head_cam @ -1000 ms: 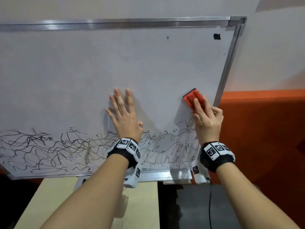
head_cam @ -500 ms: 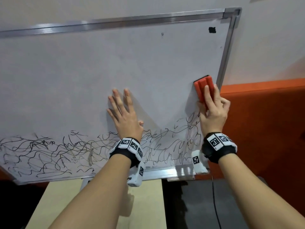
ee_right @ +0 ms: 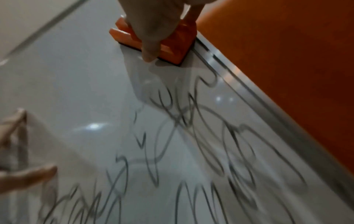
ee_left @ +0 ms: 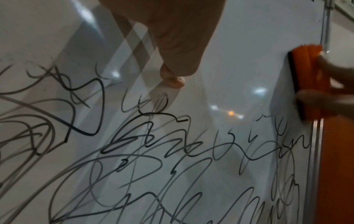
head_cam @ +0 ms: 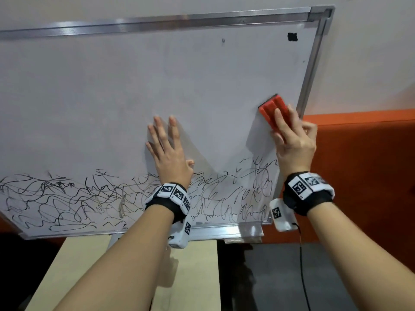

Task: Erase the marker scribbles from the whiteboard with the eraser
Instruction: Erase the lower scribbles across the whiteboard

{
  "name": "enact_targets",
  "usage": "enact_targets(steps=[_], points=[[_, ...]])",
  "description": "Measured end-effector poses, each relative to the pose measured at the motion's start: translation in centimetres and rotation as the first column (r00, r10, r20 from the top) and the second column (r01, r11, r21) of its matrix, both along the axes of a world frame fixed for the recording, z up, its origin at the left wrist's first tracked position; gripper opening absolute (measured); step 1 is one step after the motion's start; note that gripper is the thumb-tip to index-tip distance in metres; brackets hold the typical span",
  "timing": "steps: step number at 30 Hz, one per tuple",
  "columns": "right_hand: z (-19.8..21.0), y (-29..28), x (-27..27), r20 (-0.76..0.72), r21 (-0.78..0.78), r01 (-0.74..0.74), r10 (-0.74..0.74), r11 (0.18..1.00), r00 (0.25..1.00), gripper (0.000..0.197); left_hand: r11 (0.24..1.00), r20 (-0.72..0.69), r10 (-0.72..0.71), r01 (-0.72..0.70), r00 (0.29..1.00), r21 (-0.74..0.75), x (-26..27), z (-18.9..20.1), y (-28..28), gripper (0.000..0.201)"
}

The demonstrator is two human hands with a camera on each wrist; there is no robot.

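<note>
**Eraser against the board's right edge, scribbles below**

Eraser (head_cam: 274,112), orange-red with a dark felt face, sits flat on the whiteboard (head_cam: 134,90) close to the right side of its metal frame (head_cam: 311,70), tilted a little off vertical. The right hand (head_cam: 292,140) grips it from below, fingers laid over its ridged back and the thumb tucked along its left side; the wrist view shows the felt touching the board surface just beside the frame.

The left hand (head_cam: 168,151) lies flat on the board near the middle, fingers straight and spread, palm pressed to the surface and holding nothing. Its heel rests right at the top of the black marker scribbles (head_cam: 67,203).

Those scribbles fill a band along the bottom of the board, running from the left corner across to the right frame, thick and tangled on the left, looser under the eraser. The board above that band is wiped, apart from 1 small black square mark (head_cam: 292,37) near the top right corner.

Both wrists wear black straps carrying white tag-printed blocks. Under the board stand a pale wooden table (head_cam: 197,277) and an orange wall panel (head_cam: 363,180).
</note>
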State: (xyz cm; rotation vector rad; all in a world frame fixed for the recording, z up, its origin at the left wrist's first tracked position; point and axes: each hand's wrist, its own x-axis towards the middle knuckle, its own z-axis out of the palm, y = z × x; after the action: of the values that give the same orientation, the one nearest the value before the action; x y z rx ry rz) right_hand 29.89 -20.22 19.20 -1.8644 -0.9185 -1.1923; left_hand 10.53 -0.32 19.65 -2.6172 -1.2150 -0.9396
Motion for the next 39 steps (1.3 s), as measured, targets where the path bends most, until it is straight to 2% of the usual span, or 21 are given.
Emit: enact_targets(steps=[3, 5, 7, 12, 14, 21, 27, 36, 39], points=[[-4.9, 0.0, -1.8, -0.165, 0.015, 0.014, -0.012, 1.000, 0.986, 0.056, 1.000, 0.005, -0.004, 0.004, 1.000, 0.001, 0.0, -0.1, 0.1, 0.137], [-6.4, 0.2, -2.5, -0.226, 0.042, 0.022, -0.012, 0.999, 0.974, 0.057, 1.000, 0.012, -0.014, 0.014, 1.000, -0.002, 0.0, -0.1, 0.2, 0.136], [-5.4, 0.4, -2.4, -0.226, 0.060, 0.007, 0.007, 0.998, 0.974, 0.056, 1.000, 0.016, -0.016, 0.016, 1.000, 0.002, 0.0, -0.1, 0.2, 0.135], [0.5, 0.8, -1.3, -0.133, 0.132, -0.007, 0.024, 0.991, 0.991, 0.053, 0.999, 0.039, -0.033, 0.033, 0.999, -0.005, 0.1, -0.3, 0.2, 0.134], [1.1, 1.0, -1.1, -0.144, 0.145, 0.012, 0.009, 0.989, 0.990, 0.053, 0.999, 0.041, -0.034, 0.034, 0.999, -0.003, 0.1, -0.4, 0.3, 0.134], [-5.3, -0.7, -2.4, -0.296, 0.047, 0.035, -0.020, 0.998, 0.955, 0.057, 0.999, 0.029, -0.042, 0.042, 0.999, 0.011, -0.3, -0.6, 0.5, 0.134], [-4.6, -1.3, -2.6, -0.305, 0.047, -0.014, 0.028, 0.999, 0.952, 0.050, 0.999, 0.020, -0.037, 0.037, 0.999, -0.014, -0.5, -0.2, 0.1, 0.134], [-6.7, -1.6, -2.9, -0.310, 0.011, 0.035, -0.030, 0.999, 0.950, 0.047, 0.998, 0.029, -0.064, 0.065, 0.998, -0.019, -1.3, 0.2, 0.0, 0.131], [-7.4, -0.9, -3.3, -0.342, 0.076, 0.091, -0.059, 0.993, 0.938, 0.052, 0.999, 0.007, -0.047, 0.047, 0.999, -0.011, -1.1, 0.1, 0.0, 0.133]])
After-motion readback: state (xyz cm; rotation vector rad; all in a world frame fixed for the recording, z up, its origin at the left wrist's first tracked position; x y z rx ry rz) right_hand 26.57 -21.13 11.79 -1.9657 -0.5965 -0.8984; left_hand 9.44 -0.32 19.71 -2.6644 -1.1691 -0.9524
